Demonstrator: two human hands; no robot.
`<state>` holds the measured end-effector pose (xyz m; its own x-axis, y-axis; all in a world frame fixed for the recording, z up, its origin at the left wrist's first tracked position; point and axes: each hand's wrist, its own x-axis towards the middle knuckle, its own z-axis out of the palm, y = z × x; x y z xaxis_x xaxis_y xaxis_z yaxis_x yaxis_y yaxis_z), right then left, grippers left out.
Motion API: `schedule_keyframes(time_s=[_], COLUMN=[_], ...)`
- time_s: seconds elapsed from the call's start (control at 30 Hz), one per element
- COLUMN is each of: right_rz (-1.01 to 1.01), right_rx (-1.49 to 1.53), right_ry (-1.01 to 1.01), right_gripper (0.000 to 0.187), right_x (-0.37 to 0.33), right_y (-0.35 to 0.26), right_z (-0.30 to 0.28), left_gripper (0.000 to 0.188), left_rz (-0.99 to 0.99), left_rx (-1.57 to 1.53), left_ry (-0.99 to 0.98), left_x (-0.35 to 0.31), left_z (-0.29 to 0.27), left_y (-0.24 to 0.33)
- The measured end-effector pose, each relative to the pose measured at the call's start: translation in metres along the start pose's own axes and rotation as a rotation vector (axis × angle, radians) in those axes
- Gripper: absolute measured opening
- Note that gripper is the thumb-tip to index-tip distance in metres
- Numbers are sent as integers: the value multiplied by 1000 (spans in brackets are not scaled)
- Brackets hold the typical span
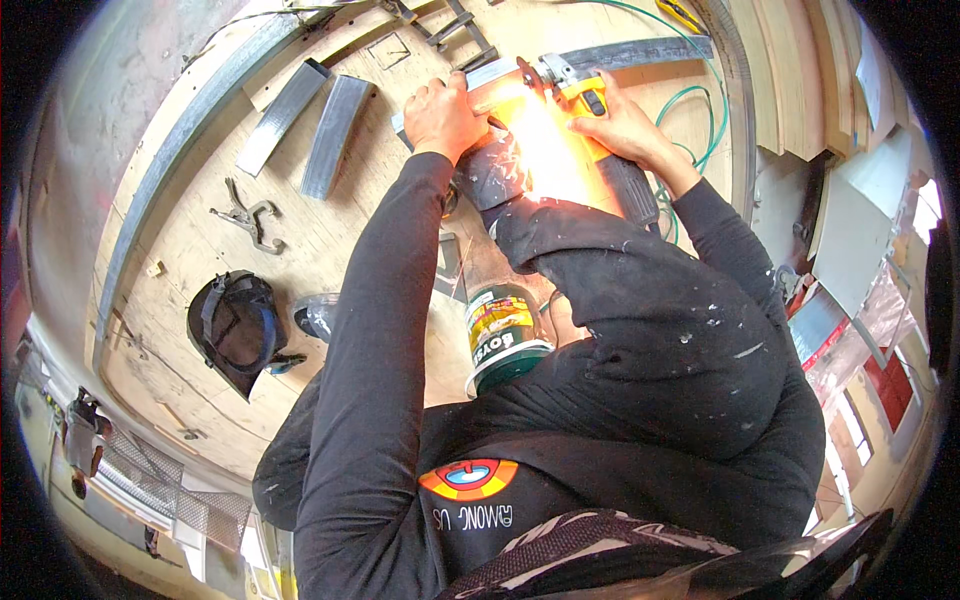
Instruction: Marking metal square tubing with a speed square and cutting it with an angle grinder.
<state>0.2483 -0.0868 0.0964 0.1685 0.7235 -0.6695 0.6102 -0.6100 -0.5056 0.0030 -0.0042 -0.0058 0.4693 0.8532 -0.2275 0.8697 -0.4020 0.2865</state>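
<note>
My right hand is wrapped around a yellow and black angle grinder, its disc against a grey metal tube. A bright stream of sparks pours from the disc toward me and washes out what lies behind it. On the tube left of the disc, my left hand is closed, gripping it. My dark shoe is just below that hand, beside the sparks. The grinder's black rear end points back toward my right knee.
Two cut metal tubes and a locking clamp lie on the plywood to the left. A welding helmet is nearer me. A paint bucket stands by my leg. The green cable loops at right, near stacked boards.
</note>
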Motion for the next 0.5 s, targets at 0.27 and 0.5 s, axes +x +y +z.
schedule_keyframes(time_s=[0.27, 0.5], right_rz=[64, 37], right_rx=[15, 5], right_ry=[-56, 8], right_gripper=[91, 94], right_x=[-19, -24], right_y=[45, 29], right_z=[10, 3], left_gripper=[71, 67], left_rz=[-3, 18], left_rx=[-77, -45], left_ry=[-29, -44], left_x=[3, 6], left_z=[-9, -15], left_y=[-3, 1])
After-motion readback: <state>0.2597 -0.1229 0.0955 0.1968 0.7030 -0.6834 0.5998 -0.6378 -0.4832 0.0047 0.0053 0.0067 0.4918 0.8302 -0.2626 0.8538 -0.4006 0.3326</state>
